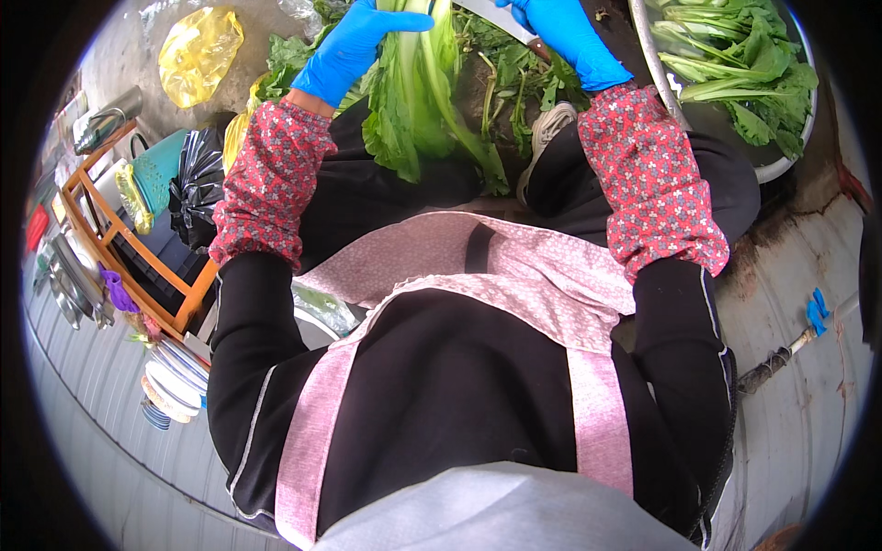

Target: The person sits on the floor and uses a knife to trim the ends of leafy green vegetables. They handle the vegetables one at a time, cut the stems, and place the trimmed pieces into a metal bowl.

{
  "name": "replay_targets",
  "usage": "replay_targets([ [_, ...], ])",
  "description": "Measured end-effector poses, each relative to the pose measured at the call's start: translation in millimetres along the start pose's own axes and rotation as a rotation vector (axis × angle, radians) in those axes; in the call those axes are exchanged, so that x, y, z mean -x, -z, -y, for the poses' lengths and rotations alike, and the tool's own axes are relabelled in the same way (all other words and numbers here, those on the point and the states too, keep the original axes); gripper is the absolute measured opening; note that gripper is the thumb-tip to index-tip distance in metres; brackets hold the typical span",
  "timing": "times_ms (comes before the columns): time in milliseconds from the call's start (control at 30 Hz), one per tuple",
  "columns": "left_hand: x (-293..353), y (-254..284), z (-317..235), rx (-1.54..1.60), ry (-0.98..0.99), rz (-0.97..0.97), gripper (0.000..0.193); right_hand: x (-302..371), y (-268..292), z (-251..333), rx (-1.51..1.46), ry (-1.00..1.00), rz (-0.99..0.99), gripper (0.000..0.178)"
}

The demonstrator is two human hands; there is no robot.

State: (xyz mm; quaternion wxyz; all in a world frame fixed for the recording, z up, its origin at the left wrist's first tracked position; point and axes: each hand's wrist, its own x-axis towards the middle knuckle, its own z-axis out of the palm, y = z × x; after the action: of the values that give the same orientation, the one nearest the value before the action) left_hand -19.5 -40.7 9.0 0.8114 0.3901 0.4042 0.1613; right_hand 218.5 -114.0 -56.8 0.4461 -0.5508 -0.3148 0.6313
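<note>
My left hand point(354, 46), in a blue glove, is closed round a bunch of leafy greens point(413, 110) with pale stalks, its thumb stretched across them. The leaves hang toward my lap. To the right, my blue-gloved right hand point(574, 41) is closed on a knife point(501, 16); its blade points left toward the bunch, and part of the handle is hidden. The upper picture edge cuts off some fingers of both hands. Beneath them lies a heap of loose leaves and stems point(510, 92).
At the right, a large metal basin point(650, 60) holds more leafy greens point(735, 69). A yellow plastic bag point(200, 55) lies at the far left. Nearer stand a black plastic bag point(196, 188), a teal basket point(165, 174) and an orange wooden frame point(138, 262).
</note>
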Motion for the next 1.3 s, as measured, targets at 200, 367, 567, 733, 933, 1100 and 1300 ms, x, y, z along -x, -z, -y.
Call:
replay_targets([
  [200,-4.2,-5.9,1.8,0.003,0.015,0.061,0.037,16.5,-39.7,0.4,-0.105,0.070,0.158,0.035],
  [367,-7.6,6.2,8.5,-0.092,0.038,-0.057,0.027,13.8,-40.9,6.2,-0.191,-0.063,0.049,0.038],
  [567,-13.3,3.8,23.4,0.127,-0.002,-0.089,0.030,13.6,-46.0,-9.3,0.141,0.066,0.059,0.034],
  [733,-11.8,-1.1,26.5,0.145,0.068,0.004,0.039,17.9,-44.4,2.9,0.051,0.050,0.007,0.046],
  [933,-15.4,-9.0,35.1,0.211,-0.010,-0.014,0.034,19.1,-44.0,-4.8,0.130,0.099,0.078,0.047],
  [1100,-17.5,1.8,33.0,0.172,0.016,0.067,0.029,4.7,-39.0,-15.5,-0.395,0.094,0.016,0.017],
  [1300,-24.4,4.5,59.1,0.212,-0.074,-0.073,0.031,27.3,-62.7,-2.4,-0.200,0.043,-0.004,0.033],
])
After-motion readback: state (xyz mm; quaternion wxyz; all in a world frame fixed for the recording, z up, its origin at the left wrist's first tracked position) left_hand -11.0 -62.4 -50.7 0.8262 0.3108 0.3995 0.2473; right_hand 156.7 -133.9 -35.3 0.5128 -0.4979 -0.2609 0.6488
